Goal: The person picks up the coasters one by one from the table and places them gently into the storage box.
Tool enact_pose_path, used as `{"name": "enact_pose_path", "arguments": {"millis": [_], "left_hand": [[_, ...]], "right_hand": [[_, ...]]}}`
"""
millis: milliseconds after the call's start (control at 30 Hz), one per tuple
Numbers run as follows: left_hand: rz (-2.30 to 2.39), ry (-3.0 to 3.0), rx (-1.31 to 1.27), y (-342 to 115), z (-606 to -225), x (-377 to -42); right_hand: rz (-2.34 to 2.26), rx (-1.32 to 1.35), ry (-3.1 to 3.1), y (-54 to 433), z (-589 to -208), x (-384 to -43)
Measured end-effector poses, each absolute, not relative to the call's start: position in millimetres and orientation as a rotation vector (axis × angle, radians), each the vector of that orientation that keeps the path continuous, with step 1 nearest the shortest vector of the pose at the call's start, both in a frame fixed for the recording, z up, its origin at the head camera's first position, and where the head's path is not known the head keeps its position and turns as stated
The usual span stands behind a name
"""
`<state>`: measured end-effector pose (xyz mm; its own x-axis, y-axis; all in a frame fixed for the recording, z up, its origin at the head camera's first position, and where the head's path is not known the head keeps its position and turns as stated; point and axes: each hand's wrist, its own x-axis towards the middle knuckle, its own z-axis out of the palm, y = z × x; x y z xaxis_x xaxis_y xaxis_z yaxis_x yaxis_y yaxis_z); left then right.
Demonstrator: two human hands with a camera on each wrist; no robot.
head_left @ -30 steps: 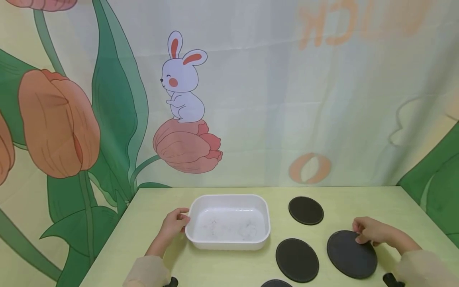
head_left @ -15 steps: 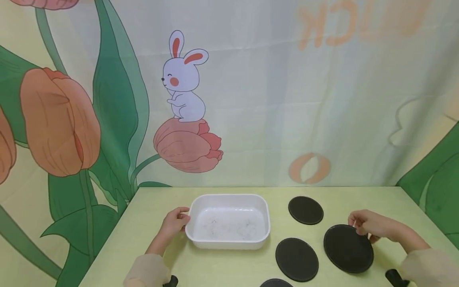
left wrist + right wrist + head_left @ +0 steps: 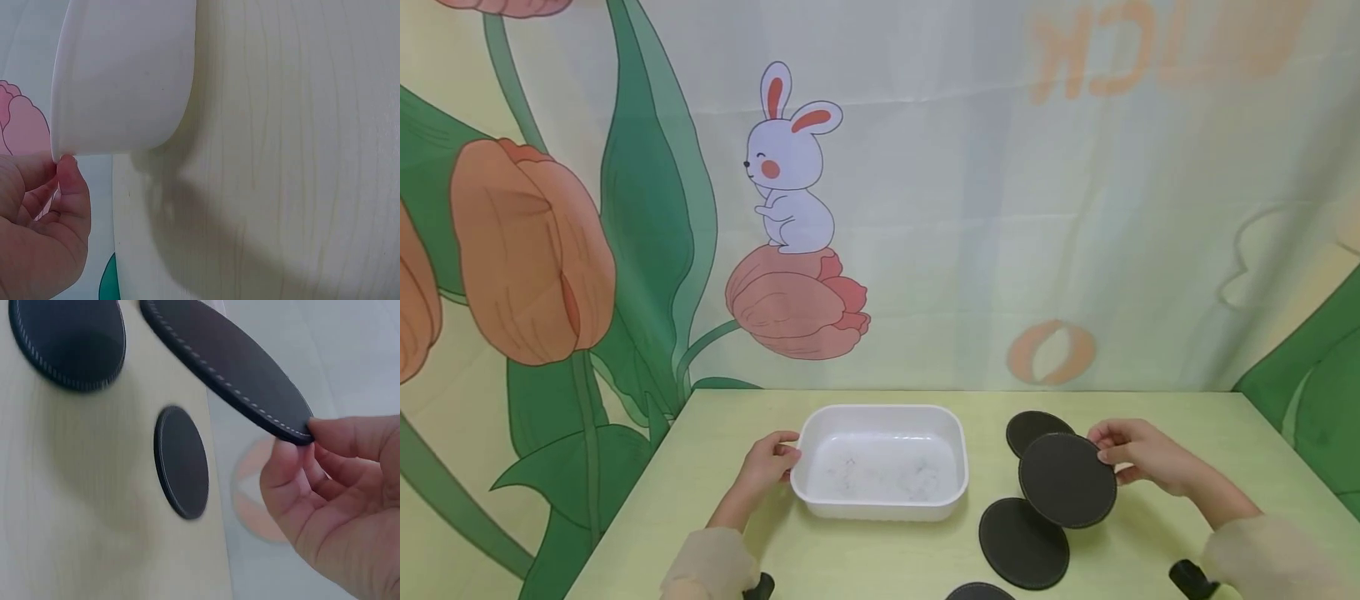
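A round black coaster (image 3: 1067, 481) with pale stitching along its edge is raised above the table, and my right hand (image 3: 1144, 457) pinches its right edge between thumb and fingers. The right wrist view shows this coaster (image 3: 234, 365) tilted, with the fingertips at its end. On the left, my left hand (image 3: 764, 465) grips the left rim of a white rectangular dish (image 3: 880, 511). Thumb and fingers meet at the dish's rim (image 3: 125, 81) in the left wrist view. The dish holds nothing but faint marks on its bottom.
Behind the held coaster lies another black coaster (image 3: 1032, 430), partly covered in the head view. A further coaster (image 3: 1022, 550) lies in front, and one more (image 3: 979, 592) is cut by the lower frame edge. A printed curtain (image 3: 925, 208) hangs behind the pale table (image 3: 865, 558).
My right hand has lifted the coaster off the table and carried it left, over the gap between two other coasters. My left hand has stayed at the dish's rim.
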<state>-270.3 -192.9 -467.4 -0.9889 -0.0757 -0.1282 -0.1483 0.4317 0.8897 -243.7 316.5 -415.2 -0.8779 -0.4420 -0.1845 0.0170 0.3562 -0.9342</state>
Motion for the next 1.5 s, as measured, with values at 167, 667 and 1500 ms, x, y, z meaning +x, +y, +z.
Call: {"name": "enact_pose_path", "arguments": {"millis": [167, 667, 1500], "left_hand": [[1.655, 2.587, -0.180, -194.1, -468.0, -270.7], [1.603, 2.621, -0.178, -194.8, -470.0, -271.0], [1.638, 2.608, -0.191, -194.1, -469.9, -271.9]], "right_hand": [[-1.648, -0.309, 2.206, 294.1, -417.9, -245.7], [-1.909, -0.296, 1.969, 210.4, -425.0, -258.2], [-2.117, 0.064, 1.970, 91.1, -452.9, -286.1]]}}
